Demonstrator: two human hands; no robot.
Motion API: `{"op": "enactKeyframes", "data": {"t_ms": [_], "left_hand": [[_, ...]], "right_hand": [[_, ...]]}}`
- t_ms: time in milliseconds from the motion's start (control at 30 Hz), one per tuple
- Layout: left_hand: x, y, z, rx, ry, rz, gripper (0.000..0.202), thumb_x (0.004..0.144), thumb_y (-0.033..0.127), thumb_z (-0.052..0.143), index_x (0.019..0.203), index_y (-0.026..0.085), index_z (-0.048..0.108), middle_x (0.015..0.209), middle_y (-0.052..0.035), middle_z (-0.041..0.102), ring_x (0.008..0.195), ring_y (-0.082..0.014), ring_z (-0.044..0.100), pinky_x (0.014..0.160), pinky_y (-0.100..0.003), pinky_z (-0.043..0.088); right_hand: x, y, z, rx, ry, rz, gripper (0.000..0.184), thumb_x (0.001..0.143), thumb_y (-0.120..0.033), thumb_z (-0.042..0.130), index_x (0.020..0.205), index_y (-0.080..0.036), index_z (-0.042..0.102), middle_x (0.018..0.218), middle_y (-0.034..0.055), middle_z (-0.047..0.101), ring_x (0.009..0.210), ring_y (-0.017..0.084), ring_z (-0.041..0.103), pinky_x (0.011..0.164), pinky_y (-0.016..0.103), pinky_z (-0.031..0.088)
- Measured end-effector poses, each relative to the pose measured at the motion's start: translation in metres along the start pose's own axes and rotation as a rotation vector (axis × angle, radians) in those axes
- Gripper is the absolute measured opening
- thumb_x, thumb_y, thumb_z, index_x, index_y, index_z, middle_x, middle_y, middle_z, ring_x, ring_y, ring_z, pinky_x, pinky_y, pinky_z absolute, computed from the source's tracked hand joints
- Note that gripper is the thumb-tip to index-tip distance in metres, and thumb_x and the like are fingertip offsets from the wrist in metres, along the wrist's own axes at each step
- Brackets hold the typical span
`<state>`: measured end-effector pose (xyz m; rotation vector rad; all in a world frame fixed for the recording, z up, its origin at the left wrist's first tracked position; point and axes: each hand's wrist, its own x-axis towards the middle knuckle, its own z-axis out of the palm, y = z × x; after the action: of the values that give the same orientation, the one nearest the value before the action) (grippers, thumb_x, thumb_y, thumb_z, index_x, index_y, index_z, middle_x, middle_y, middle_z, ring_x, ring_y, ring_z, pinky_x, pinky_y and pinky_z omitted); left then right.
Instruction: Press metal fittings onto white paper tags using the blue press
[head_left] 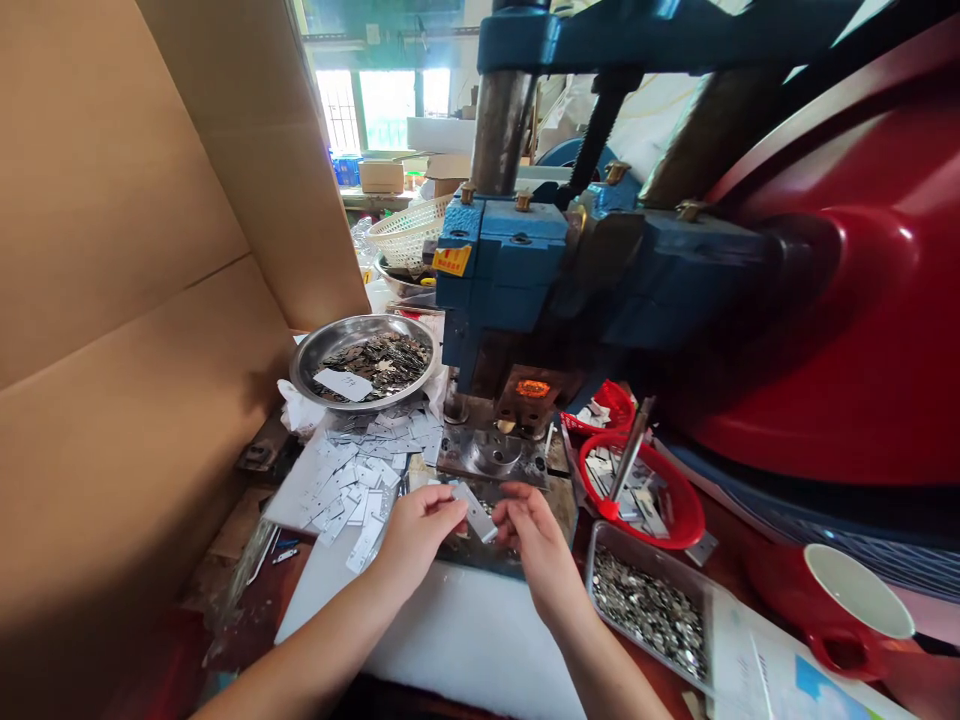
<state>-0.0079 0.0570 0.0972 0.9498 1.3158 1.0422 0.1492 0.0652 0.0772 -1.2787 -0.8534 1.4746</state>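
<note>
Both hands meet in front of a blue punch press [517,290]. My left hand [418,528] and my right hand [534,535] each pinch one end of a small flat metal strip [475,511], held just below the press's round die plate [495,452]. Left of my hands lies a spread of several similar shiny strips [360,470] on a white surface. A steel bowl [365,360] of dark stamped pieces with a paper slip stands behind them.
A red dish [645,490] with metal pieces and a tool handle sits right of the die. In front of it is a steel tray [649,600] of small silvery parts. A red mug [844,605] stands far right. Cardboard walls [127,330] close the left side.
</note>
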Motion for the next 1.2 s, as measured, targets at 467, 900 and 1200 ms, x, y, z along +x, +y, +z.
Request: {"op": "enactKeyframes", "data": {"t_ms": [467,900,1200], "left_hand": [[0.000,-0.005,-0.001,-0.156,-0.039,-0.053,0.044,0.070,0.029,0.072,0.111,0.015,0.064,0.097,-0.0083,0.071,0.091,-0.0233,0.064,0.084,-0.034,0.048],[0.011,0.004,-0.070,0.492,0.295,0.475,0.049,0.078,0.023,0.058,0.126,0.024,0.054,0.120,-0.0073,0.060,0.113,-0.0254,0.053,0.100,-0.038,0.037],[0.073,0.018,-0.199,0.446,0.954,0.247,0.032,0.064,0.036,0.067,0.087,0.013,0.066,0.084,-0.0096,0.068,0.084,-0.0288,0.063,0.080,-0.041,0.049]], "right_hand": [[-0.019,-0.008,0.009,0.547,-0.312,0.445,0.035,0.070,-0.029,0.077,0.100,-0.018,0.063,0.066,-0.0044,0.047,0.056,0.005,0.040,0.055,0.018,0.035],[-0.021,0.003,-0.016,0.522,-0.165,0.399,0.032,0.070,-0.028,0.077,0.098,-0.020,0.065,0.066,-0.0022,0.046,0.056,0.009,0.039,0.052,0.022,0.037],[-0.022,0.006,-0.014,0.503,-0.142,0.359,0.032,0.068,-0.030,0.078,0.096,-0.020,0.065,0.066,-0.0022,0.046,0.057,0.010,0.038,0.053,0.022,0.035]]}}
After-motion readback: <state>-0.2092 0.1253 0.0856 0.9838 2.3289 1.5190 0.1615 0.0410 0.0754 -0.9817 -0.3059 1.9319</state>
